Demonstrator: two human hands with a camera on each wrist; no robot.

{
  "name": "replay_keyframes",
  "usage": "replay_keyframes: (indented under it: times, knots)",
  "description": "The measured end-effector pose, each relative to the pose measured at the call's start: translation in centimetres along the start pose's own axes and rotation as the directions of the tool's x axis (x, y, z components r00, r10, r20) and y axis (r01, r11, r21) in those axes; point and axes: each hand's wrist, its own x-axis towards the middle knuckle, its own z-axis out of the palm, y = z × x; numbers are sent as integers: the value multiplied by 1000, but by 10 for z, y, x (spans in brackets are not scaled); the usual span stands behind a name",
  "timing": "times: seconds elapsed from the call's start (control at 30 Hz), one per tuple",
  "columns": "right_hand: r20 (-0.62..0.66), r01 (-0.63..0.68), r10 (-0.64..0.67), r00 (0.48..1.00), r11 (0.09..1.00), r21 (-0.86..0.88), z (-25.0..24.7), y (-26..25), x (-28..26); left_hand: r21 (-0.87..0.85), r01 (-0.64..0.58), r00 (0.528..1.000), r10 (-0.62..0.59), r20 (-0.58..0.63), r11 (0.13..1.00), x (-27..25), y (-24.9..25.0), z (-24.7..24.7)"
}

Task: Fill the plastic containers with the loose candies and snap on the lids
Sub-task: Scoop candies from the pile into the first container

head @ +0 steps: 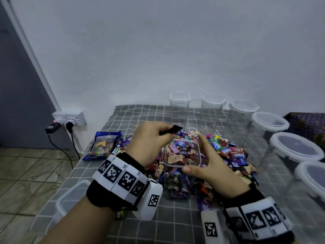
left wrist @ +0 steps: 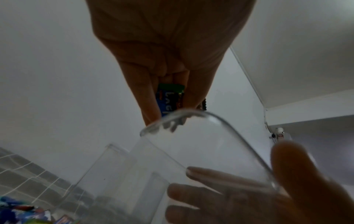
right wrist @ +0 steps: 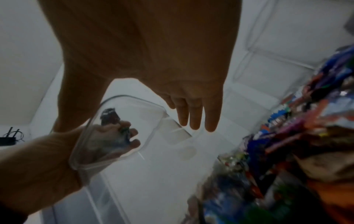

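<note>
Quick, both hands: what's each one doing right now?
Left hand: pinching candies above the square container.
Right hand: fingers straight, steadying that container's rim, gripping nothing.

Left hand (head: 149, 140) and right hand (head: 212, 166), both bare. Each wrist carries a black fabric cuff, overlaid by a band of white rectangular panels set side by side; every panel bears a black-and-white square fiducial marker, with a small printed character at its corner. Left band (head: 121, 176); right band (head: 258, 221). A white rounded box, marked with one further square marker, is fixed to the inner side of each wrist: left box (head: 151, 199), right box (head: 211, 226). Forearms are uncovered below the cuffs.
</note>
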Motion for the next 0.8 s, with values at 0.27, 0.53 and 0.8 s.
replay_keyframes:
  times: [0.27,0.53,0.8]
  knots:
    - [20,15,-16,1000,997,73,3,9,0,258,-122,992,106,75,958,-8,6,15]
    - [10,45,-47,999,995,90,5,4,-3,389,-200,972,134,191,899,-10,5,12]
    - [44,19,-17,999,999,-34,-1,3,-9,-12,-55,997,56,51,998,-22,-12,-30]
